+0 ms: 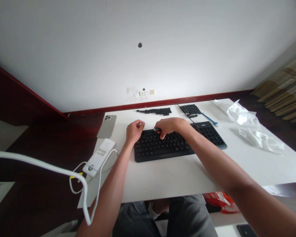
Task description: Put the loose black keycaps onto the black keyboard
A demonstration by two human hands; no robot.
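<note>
A black keyboard lies across the middle of the white table. My right hand is over its upper left part, fingers wrapped round a small dark tool with a pale metal-looking end. Most of that tool is hidden by the fingers. At the keyboard's upper left corner is my left hand, with thumb and fingertips pinched together; what they hold, if anything, is too small to make out. Loose black keycaps lie in rows behind the keyboard, and another block of keycaps sits to their right.
A blue brush lies behind the keyboard, near its black cable. Clear plastic bags are on the right. On the left are a phone and a white power bank, whose white cable loops off the table edge.
</note>
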